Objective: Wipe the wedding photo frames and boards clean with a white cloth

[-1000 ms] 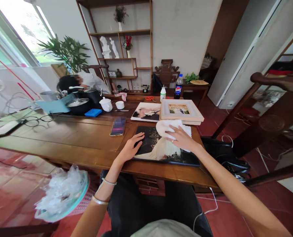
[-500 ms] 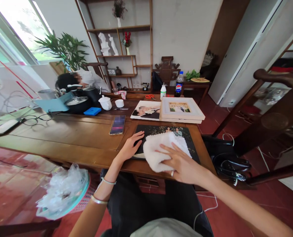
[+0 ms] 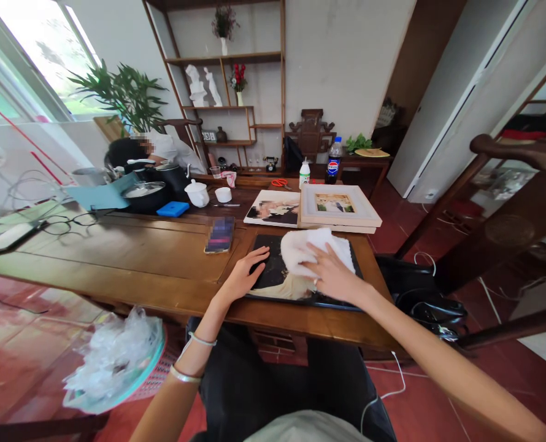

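A dark, glossy photo panel (image 3: 273,288) lies flat near the table's front edge, part of its picture covered. My right hand (image 3: 330,270) presses a folded white towel (image 3: 296,245) onto its upper right area, fingers spread over the cloth. The towel moves with that hand. At the panel's left edge rests my left hand (image 3: 245,273), open, its fingers stretched out and touching the panel. Just behind the panel sit a white-framed photo (image 3: 340,212) on a pale box and another photo print (image 3: 273,209). A phone (image 3: 219,234) lies to the left.
Scissors (image 3: 280,183), a white bottle (image 3: 304,174) and a cola bottle (image 3: 333,161) stand or lie farther back. Left are a lidded white pot (image 3: 196,193), a blue box (image 3: 172,209) and eyeglasses (image 3: 61,224). A bag-lined basket (image 3: 151,374) is on the floor. Another person's head rests at the far side.
My right hand and the towel have moved up and away across the panel, uncovering a pale lower part of its picture. My left hand has stayed in place.
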Tool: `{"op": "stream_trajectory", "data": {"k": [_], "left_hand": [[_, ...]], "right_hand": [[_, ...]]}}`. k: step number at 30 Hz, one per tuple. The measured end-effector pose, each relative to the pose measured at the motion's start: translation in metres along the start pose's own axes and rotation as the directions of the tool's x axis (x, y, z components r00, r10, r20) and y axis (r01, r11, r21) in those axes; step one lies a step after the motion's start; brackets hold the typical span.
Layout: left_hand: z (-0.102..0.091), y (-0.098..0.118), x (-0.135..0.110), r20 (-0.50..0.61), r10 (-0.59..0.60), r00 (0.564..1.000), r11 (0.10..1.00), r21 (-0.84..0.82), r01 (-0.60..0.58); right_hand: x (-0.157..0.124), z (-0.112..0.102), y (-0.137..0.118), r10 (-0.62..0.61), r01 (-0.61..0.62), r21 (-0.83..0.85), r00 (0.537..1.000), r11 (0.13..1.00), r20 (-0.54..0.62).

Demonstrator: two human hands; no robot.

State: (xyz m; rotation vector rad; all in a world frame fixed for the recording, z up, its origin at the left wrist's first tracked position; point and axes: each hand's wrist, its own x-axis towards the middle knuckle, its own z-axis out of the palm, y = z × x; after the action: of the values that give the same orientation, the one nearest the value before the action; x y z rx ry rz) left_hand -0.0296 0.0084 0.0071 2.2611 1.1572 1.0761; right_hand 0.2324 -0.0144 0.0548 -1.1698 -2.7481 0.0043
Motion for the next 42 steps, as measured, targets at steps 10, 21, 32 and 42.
{"op": "stream_trajectory", "data": {"k": [10,21,32,42], "left_hand": [[0.0,-0.002,0.0,-0.013,-0.003,1.0,1.0,0.001,0.003],[0.0,0.005,0.0,-0.009,-0.095,0.995,0.992,-0.086,0.094],[-0.003,0.01,-0.001,-0.012,-0.096,0.995,0.991,-0.099,0.095],[0.0,0.003,0.0,-0.011,0.001,1.0,1.0,-0.013,-0.001]], "right_hand": [[-0.033,-0.005,-0.04,-0.079,0.077,0.105,0.997,0.991,0.013],[0.022,0.006,-0.028,0.129,-0.13,-0.026,0.991,0.991,-0.039],[-0.023,-0.012,-0.062,-0.325,0.305,0.239,0.944,0.922,0.049],[-0.01,-0.01,0.022,0.224,-0.208,0.301,0.974,0.931,-0.019]]}}
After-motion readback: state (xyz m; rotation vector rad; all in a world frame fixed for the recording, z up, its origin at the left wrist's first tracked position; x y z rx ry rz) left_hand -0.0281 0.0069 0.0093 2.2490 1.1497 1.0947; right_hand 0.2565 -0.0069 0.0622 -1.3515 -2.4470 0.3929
